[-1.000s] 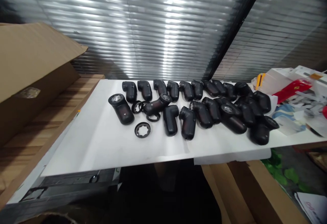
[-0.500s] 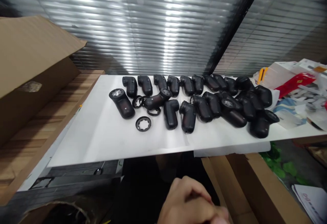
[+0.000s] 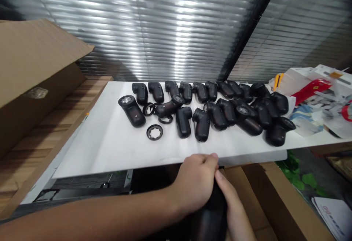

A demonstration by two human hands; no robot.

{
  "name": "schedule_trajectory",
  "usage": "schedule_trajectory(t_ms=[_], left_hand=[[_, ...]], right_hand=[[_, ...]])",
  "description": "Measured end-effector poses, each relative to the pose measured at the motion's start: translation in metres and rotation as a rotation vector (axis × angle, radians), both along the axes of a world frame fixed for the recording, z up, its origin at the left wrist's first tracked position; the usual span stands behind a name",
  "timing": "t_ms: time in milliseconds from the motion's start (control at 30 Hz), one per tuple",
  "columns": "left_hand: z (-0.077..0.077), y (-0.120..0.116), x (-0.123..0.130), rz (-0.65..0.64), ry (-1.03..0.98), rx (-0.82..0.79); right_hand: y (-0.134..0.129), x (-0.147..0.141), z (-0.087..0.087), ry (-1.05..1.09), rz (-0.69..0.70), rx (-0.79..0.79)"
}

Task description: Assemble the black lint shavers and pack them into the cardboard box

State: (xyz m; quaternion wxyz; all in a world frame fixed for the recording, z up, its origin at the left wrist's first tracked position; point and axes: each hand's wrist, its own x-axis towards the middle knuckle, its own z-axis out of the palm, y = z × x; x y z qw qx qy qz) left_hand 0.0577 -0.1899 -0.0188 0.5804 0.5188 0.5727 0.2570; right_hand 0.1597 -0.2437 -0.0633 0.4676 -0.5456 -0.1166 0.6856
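Observation:
Near the table's front edge I hold a black angled handheld device (image 3: 213,213) between both hands. My left hand (image 3: 195,180) is closed over its upper end, thumb and fingers wrapped round the top. My right hand (image 3: 233,206) grips it from the right side, with its thumb up near the left fingers. The upper end is hidden under my hands, and the lower part is blurred. On the white table (image 3: 110,149) lie a black notched ring (image 3: 154,132), a second ring (image 3: 149,109) and another similar device (image 3: 132,112) with a round clear face.
Several matching black devices stand and lie in rows, crowded at the right (image 3: 264,114). A cardboard box (image 3: 41,47) is at left, another open carton (image 3: 275,193) below right. Plastic bags and red packaging (image 3: 312,90) cover the table's right end. Metal blinds (image 3: 154,28) stand behind.
My hands have come up and forward from the bottom edge. The black device and both forearms now show. Things on the table have stayed put; the view has shifted slightly.

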Motion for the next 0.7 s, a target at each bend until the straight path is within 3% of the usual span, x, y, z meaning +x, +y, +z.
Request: schedule_trajectory(t_ms=[67,167,267,467,700], left_hand=[[0.005,0.016,0.000,-0.053,0.047,0.075],[0.007,0.028,0.000,-0.104,0.098,0.078],[0.001,0.035,0.000,-0.128,0.154,-0.040],[-0.001,0.050,0.003,-0.223,0.202,-0.205],[0.012,0.064,0.003,-0.406,0.190,-0.108]], right_hand=[[0.016,-0.005,0.008,0.222,0.049,-0.180],[0.029,-0.006,0.014,0.325,0.182,-0.304],[0.034,-0.002,0.009,0.398,0.297,-0.256],[0.041,-0.002,-0.004,0.515,0.222,-0.228],[0.037,-0.007,-0.012,0.657,0.165,-0.148]])
